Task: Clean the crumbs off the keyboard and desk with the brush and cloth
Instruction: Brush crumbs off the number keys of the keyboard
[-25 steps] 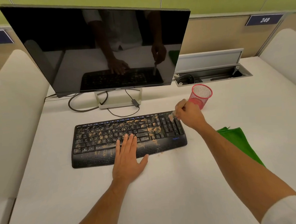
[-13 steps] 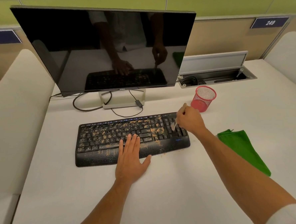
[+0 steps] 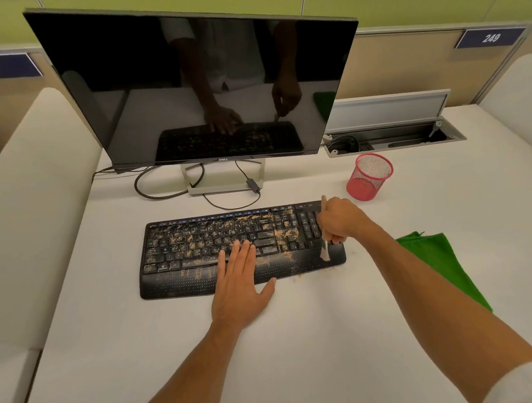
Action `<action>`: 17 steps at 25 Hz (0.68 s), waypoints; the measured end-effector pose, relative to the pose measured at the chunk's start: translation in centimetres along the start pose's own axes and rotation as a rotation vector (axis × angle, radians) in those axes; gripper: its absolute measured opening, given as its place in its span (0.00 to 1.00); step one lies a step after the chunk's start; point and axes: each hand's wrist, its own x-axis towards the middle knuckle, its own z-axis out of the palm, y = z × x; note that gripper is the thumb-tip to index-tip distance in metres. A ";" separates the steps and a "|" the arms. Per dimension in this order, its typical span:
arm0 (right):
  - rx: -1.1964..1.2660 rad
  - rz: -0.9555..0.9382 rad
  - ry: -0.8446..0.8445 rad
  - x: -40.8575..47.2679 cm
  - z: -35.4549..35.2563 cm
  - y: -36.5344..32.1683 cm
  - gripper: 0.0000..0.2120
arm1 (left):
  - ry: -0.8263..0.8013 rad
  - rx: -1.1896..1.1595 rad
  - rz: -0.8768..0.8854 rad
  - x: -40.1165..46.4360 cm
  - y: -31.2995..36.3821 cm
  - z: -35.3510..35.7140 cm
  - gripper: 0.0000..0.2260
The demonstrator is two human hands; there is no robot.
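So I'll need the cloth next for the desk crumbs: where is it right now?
In the head view the green cloth lies flat on the desk, right of the keyboard, just beyond the right forearm and nearer than the red mesh cup.

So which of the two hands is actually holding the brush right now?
The right hand, over the number-pad end of the black crumb-strewn keyboard, grips the small pale brush. The left hand lies flat on the palm rest, holding nothing.

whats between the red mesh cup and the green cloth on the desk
In the head view, the right hand holding the brush and its forearm cross between the red mesh cup and green cloth.
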 end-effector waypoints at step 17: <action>-0.084 -0.240 -0.023 -1.3 -1.9 3.5 0.07 | 0.038 -0.019 0.012 0.0 0.0 0.1 0.37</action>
